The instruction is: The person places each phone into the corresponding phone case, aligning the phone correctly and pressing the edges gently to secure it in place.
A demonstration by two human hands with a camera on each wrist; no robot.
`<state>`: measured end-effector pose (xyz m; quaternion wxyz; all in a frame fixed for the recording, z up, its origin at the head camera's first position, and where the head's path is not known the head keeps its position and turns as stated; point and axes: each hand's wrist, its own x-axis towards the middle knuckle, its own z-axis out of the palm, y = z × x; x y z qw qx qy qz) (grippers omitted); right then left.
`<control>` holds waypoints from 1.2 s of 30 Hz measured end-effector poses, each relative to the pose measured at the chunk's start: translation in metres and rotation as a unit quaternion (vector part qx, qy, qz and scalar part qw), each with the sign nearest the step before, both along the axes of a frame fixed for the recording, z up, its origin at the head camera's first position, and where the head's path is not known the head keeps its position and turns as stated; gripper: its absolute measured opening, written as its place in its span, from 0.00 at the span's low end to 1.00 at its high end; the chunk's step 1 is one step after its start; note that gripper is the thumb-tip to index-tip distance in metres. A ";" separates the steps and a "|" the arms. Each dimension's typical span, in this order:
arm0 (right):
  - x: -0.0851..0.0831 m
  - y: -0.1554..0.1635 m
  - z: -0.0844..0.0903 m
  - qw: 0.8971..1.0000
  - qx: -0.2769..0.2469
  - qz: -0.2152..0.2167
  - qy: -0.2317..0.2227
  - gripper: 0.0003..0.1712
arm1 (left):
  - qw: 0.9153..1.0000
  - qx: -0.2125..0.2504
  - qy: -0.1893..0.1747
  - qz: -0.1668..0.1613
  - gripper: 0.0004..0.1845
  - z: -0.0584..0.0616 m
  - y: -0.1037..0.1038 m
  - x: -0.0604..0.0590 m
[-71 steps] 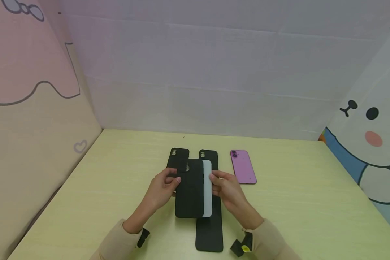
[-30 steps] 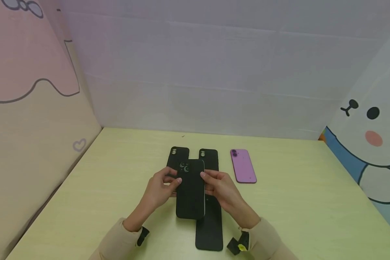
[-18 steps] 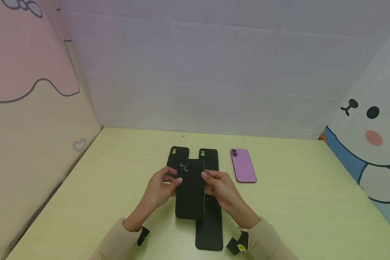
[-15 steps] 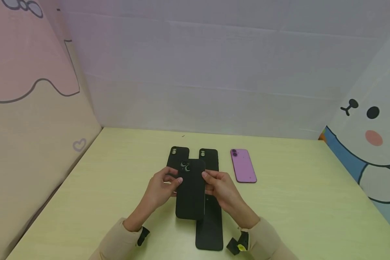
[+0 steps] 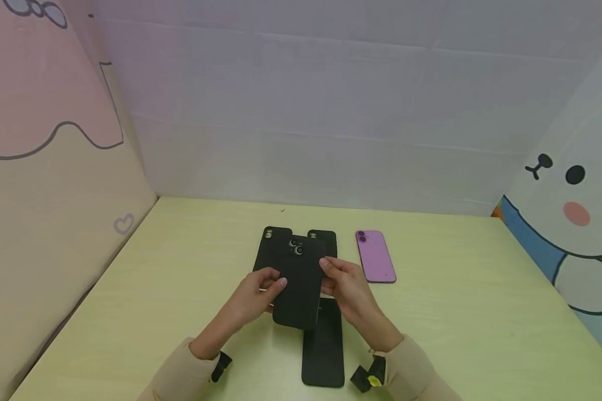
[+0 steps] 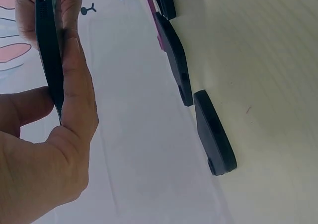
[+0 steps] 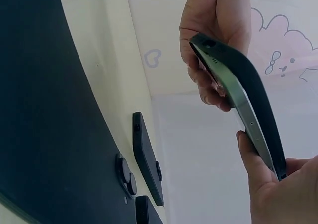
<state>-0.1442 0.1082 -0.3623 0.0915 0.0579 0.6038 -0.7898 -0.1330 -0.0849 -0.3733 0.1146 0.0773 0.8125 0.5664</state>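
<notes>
1. Wall, pale and creased, is standing behind everything.
2. The table, yellow-topped, is carrying the loose phone goods.
3. The left panel, printed in pink and cream with a small heart, is flanking the table.
4. The right panel, printed with a bear-like face, is flanking the other side.
5. Two beige sleeves are reaching in from the near edge.
6. The left hand is pinching the left edge of the held case, its thumb lying on the back and its fingers bending behind; the gap between them is only the thickness of the piece.
7. The right hand is pinching the upper right edge in the same way, thumb in front, fingers behind.
8. The held case, black, is tilting in mid-air between both hands, above the table. A pale phone is sitting inside it, one long side showing past the case's edge in the right wrist view.
9. The near black case is lying below the held one, partly covered; its contents cannot be told.
10. Two far black cases are lying side by side beyond, partly hidden.
11. A pink phone is lying back-up to the right.
12. Dark wrist straps are showing at the cuffs.
</notes>
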 end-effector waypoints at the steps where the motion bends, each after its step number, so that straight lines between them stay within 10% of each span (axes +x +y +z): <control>1: 0.000 0.000 0.000 1.000 -0.005 0.000 0.000 0.16 | 1.000 -0.003 0.000 0.000 0.16 0.000 0.000 0.000; 26: -0.008 0.014 0.011 0.988 0.026 0.148 0.038 0.17 | 0.994 -0.064 0.071 0.051 0.09 0.008 -0.007 -0.001; 36: -0.005 0.012 0.012 0.994 -0.009 0.101 0.047 0.16 | 0.996 -0.017 0.056 0.072 0.16 0.009 -0.012 -0.004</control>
